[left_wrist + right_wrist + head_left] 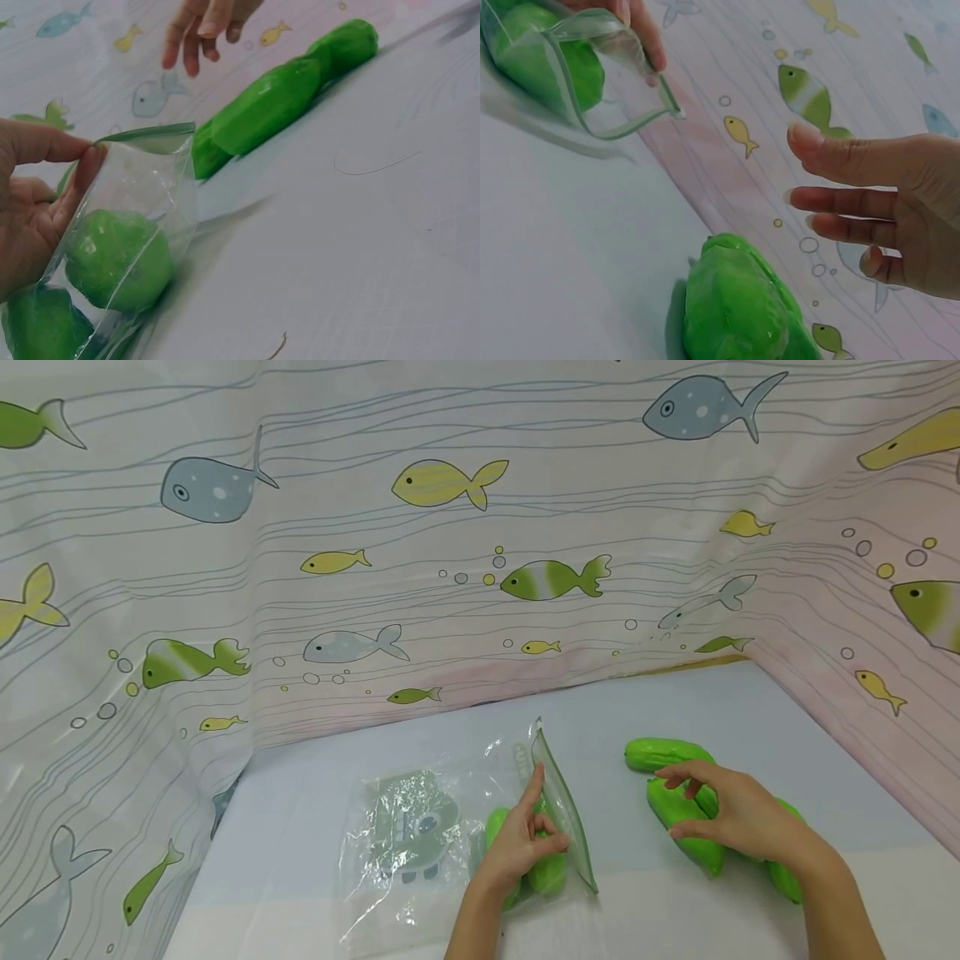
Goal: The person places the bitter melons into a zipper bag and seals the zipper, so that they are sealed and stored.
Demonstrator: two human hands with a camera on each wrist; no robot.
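A clear zip bag (468, 781) with a green cartoon print lies on the table, its green-edged mouth facing right. My left hand (513, 843) pinches the rim of that mouth between thumb and finger. Inside the bag are green, shiny, lumpy vegetable-like pieces (120, 259). To the right, my right hand (742, 810) is held over several long green cucumber-like pieces (675, 814). Its fingers are spread and loosely bent, with nothing between them. In the right wrist view, a gap shows between that hand and the green piece (739, 300) below.
A white and pale blue table (285, 827) lies under everything. Behind and at both sides hangs a fish-patterned curtain (360, 527), meeting the table's back edge. A thin dark hair (375, 171) lies on the surface.
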